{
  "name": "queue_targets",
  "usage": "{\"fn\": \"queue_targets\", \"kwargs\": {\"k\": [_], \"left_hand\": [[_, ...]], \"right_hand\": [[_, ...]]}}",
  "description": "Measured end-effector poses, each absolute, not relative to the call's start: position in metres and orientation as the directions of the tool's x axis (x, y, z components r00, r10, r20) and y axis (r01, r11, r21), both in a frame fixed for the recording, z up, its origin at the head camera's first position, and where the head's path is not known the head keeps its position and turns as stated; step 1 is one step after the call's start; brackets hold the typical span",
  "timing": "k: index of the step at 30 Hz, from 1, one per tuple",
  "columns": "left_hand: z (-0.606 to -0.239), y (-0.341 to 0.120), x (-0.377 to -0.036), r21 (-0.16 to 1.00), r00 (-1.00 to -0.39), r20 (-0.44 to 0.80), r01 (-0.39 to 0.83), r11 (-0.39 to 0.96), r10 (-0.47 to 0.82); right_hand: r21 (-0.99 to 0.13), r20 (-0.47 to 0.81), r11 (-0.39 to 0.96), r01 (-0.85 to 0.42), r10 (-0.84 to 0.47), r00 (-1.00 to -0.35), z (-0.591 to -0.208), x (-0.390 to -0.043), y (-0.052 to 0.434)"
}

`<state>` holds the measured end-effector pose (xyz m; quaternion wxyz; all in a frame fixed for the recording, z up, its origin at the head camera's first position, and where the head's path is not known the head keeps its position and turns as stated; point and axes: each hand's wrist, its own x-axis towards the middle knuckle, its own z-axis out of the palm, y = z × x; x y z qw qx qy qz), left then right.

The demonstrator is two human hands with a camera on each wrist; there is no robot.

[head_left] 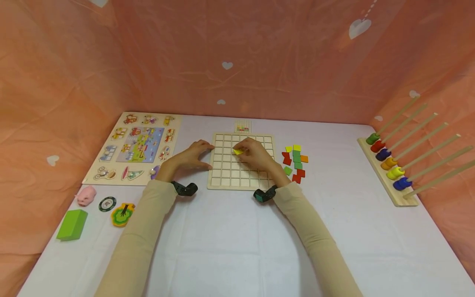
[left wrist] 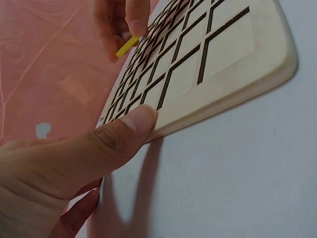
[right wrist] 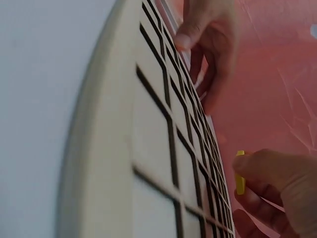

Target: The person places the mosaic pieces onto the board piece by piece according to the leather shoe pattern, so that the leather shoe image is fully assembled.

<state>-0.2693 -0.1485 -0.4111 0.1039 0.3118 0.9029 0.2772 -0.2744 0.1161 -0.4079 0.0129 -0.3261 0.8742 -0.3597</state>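
Note:
A pale wooden board (head_left: 224, 173) with a grid of square cells lies on the white table in front of me. My right hand (head_left: 256, 155) is over its middle and pinches a small yellow square tile (head_left: 238, 152) between thumb and fingertips. In the right wrist view the yellow tile (right wrist: 240, 173) is tilted on edge, just above the grid. My left hand (head_left: 191, 156) is spread at the board's left edge. Its thumb (left wrist: 141, 119) rests on the rim in the left wrist view, with the fingers farther along that side.
Several red, green, yellow and orange tiles (head_left: 297, 156) lie right of the board. Behind it is a small pattern card (head_left: 243, 126). A picture puzzle (head_left: 141, 144) stands left, with a pink pig (head_left: 86, 196), a green block (head_left: 72, 225) and a tree piece (head_left: 122, 215) nearer. A peg rack (head_left: 389, 173) stands far right.

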Motion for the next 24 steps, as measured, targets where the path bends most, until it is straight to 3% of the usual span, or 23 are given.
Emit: {"fn": "queue_targets", "kwargs": {"k": [24], "left_hand": [[-0.412,-0.150,-0.270,0.564,-0.792,-0.030,0.491,0.664,0.610]], "right_hand": [[-0.572,0.230,0.477,-0.667,-0.688,-0.689,-0.420,-0.278,0.091]]}}
